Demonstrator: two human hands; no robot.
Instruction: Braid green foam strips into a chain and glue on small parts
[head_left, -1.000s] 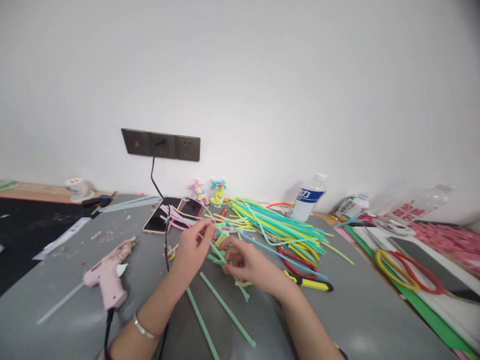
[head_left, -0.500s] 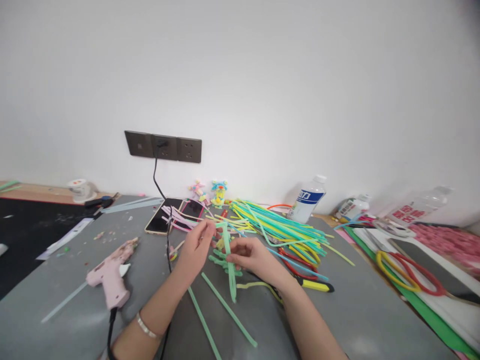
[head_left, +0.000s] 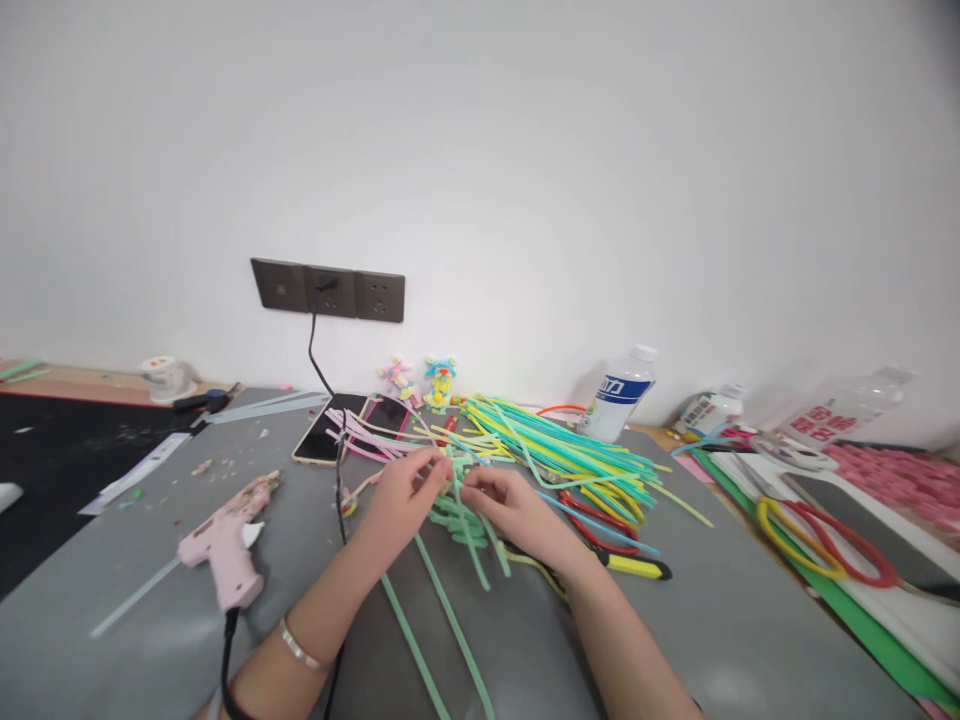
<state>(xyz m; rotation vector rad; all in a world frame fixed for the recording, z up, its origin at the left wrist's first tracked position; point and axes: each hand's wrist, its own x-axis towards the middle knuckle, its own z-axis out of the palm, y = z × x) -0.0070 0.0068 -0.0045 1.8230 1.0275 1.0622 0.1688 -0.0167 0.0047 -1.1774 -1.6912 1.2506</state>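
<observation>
My left hand (head_left: 411, 492), fingers pinched, grips a light green pipe cleaner (head_left: 468, 530) near its upper part. Close beside it, my right hand (head_left: 508, 503) is also closed on the green pipe cleaner, thumb against the index finger. Two green ends hang apart below the fingers. Just under the hands lies a bunch of looped green pipe cleaners (head_left: 454, 522), partly covered by them. Two straight green pipe cleaners (head_left: 455, 622) stretch toward me over the grey mat. The exact spot between the fingertips is partly hidden.
A pink glue gun (head_left: 225, 545) lies left, its black cord running near my left forearm. Behind the hands are a pile of coloured pipe cleaners (head_left: 570, 450), a phone (head_left: 326, 430) and a bottle (head_left: 617, 393). A yellow cutter (head_left: 634, 567) and scissors (head_left: 840, 545) lie right.
The green strand hung as one narrow loop; its lower ends now hang apart. My hands have changed their hold slightly. One straight pipe cleaner on the mat has shifted closer to me.
</observation>
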